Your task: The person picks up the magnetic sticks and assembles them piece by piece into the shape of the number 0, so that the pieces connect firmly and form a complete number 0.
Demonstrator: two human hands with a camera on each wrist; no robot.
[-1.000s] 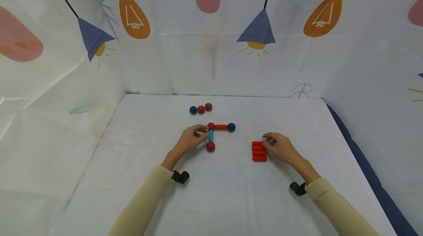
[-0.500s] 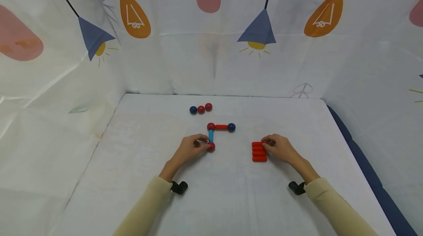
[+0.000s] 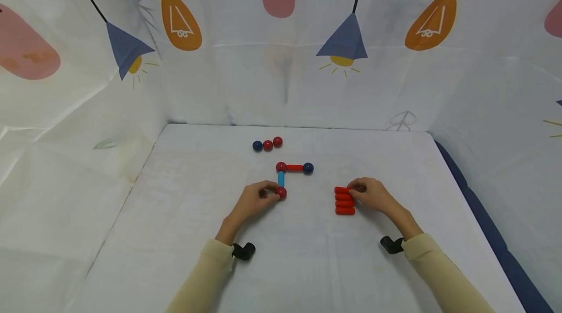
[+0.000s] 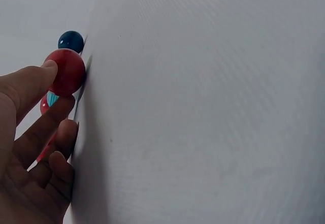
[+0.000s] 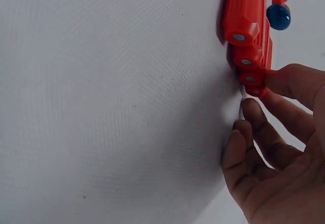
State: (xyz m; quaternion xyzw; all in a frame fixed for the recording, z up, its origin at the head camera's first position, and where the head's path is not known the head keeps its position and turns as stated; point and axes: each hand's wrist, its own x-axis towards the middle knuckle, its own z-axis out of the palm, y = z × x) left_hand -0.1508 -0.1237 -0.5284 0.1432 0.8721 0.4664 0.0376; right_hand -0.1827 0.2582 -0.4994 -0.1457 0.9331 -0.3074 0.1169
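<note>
Thumb and index finger of my left hand (image 3: pixel 252 200) pinch the red ball (image 4: pixel 71 72) at the near end of a light blue magnetic rod (image 3: pixel 281 179). That rod leads up to a second red ball (image 3: pixel 281 166), the corner of an L shape. From the corner a red magnetic rod (image 3: pixel 294 167) runs right to a dark blue ball (image 3: pixel 309 168). On the right, my right hand (image 3: pixel 373 195) pinches the farthest red magnetic rod (image 3: pixel 341 189) of a side-by-side row. Its thumb covers part of that row in the right wrist view; round metal discs (image 5: pixel 238 37) show on the rod ends.
Behind the L shape, a dark blue ball (image 3: pixel 257 146) and two red balls (image 3: pixel 268 145) sit in a short line on the white table (image 3: pixel 298 264). A white curtain (image 3: pixel 237 84) printed with lamps and bulbs hangs along the table's back and sides.
My left hand has come down from the corner of the L shape to the near red ball and taken hold of it. My right fingers have closed in on the farthest red rod.
</note>
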